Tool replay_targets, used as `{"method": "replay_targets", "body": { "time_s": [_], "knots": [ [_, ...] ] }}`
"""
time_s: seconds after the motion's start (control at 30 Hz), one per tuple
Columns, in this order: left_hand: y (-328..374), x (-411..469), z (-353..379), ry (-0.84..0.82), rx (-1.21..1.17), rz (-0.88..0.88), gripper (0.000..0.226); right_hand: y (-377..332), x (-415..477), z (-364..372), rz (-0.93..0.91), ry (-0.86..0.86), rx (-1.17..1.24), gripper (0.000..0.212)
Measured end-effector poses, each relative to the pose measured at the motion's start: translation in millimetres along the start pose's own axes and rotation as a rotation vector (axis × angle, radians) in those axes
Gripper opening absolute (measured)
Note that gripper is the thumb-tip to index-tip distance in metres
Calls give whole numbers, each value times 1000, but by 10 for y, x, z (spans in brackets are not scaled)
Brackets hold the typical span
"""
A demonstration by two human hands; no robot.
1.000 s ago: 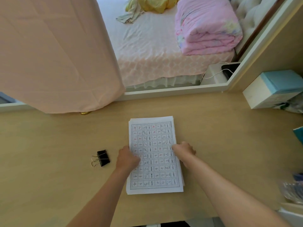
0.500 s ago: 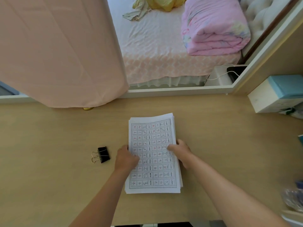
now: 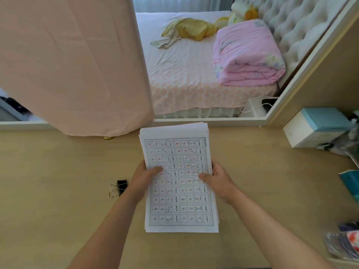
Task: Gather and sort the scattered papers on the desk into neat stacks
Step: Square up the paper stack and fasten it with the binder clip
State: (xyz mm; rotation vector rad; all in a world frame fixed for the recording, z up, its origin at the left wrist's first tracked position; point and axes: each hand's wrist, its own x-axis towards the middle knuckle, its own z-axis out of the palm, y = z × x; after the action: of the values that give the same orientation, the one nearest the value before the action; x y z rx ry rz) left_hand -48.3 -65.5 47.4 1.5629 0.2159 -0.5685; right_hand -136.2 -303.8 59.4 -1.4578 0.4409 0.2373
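Progress looks far along: the worksheets point(image 3: 180, 191) form one stack over the middle of the desk point(image 3: 58, 191), and no loose sheet shows elsewhere. The left hand point(image 3: 142, 177) grips the nine o'clock edge and the right hand point(image 3: 219, 181) the three o'clock edge, thumbs on the top page. Sheets at twelve o'clock are slightly fanned, so squaring probably remains. A binder clip point(image 3: 121, 186) lies unused at nine o'clock of the left hand.

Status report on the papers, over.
Left hand and right hand grip paper stack by its long edges, thumbs on top. Binder clip on desk beside left wrist, clear of stack.
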Motion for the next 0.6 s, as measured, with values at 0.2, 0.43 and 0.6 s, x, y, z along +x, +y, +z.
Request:
{"method": "replay_targets", "body": {
  "time_s": [0.2,0.43,0.6],
  "knots": [
    [346,-389,302,203,-120,280,28,-223,-166,68,-226,183,-134,47],
    [28,-599,467,218,3,405,36,-53,-265,-22,-264,295,-198,52],
    [204,-703,439,175,7,574,46,-166,-265,-48,-320,350,-119,51]
  ]
}}
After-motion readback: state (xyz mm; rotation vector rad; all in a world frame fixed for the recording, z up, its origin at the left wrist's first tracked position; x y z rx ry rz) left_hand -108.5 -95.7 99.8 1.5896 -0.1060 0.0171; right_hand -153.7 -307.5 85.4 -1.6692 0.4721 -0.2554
